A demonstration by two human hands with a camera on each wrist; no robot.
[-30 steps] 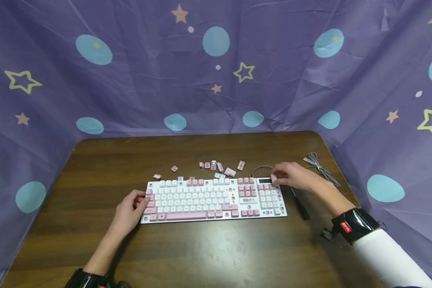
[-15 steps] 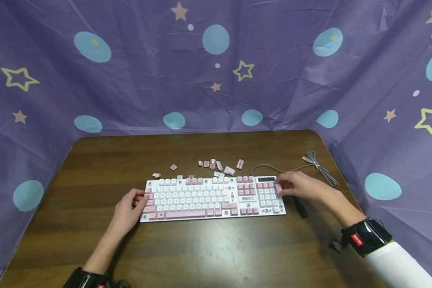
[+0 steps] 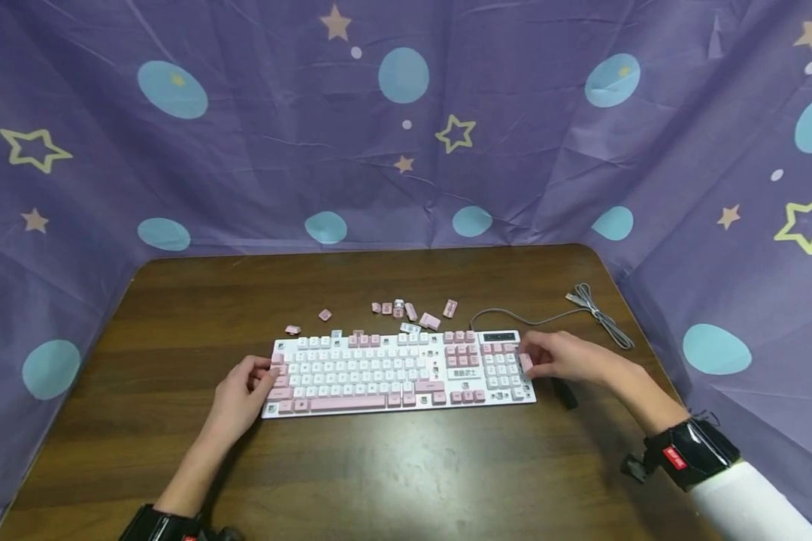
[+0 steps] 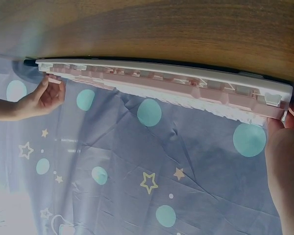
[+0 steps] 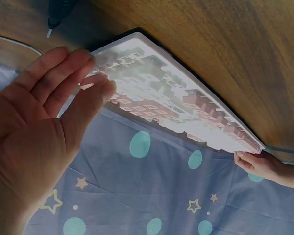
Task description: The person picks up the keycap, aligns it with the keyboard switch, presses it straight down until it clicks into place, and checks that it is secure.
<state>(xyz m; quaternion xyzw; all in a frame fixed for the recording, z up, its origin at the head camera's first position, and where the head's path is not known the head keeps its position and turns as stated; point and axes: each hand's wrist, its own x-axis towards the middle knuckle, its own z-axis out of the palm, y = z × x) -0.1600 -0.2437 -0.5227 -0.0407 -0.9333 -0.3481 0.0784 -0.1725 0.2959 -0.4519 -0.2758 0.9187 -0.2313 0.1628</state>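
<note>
Bracing the pink-and-white keyboard (image 3: 401, 373) at its left end, the left hand (image 3: 242, 394) has fingers curled against the edge, which would keep the board from sliding across the wooden surface (image 3: 379, 473). From the left wrist view the fingertips only just show at that corner, so whether they clasp the edge or merely press on it cannot be told for certain.

The right hand (image 3: 560, 357) sits at the far right end, over the number pad, pinching a pink keycap (image 3: 525, 362) between thumb and fingers. The right wrist view shows the fingers (image 5: 63, 83) held nearly straight and close together, their tips meeting at the cap right above the key rows. The cap looks lined up with the outermost column, and held at the tips it can be steered into a narrow slot, by my reading.

Loose keycaps (image 3: 414, 312) lie scattered just behind the keyboard's back edge, within easy reach. A grey cable (image 3: 585, 304) loops off toward the right rear corner, and a dark tool (image 3: 565, 391) lies beside the board, partly under the right wrist. A purple star-patterned cloth (image 3: 406, 135) walls in the scene.
</note>
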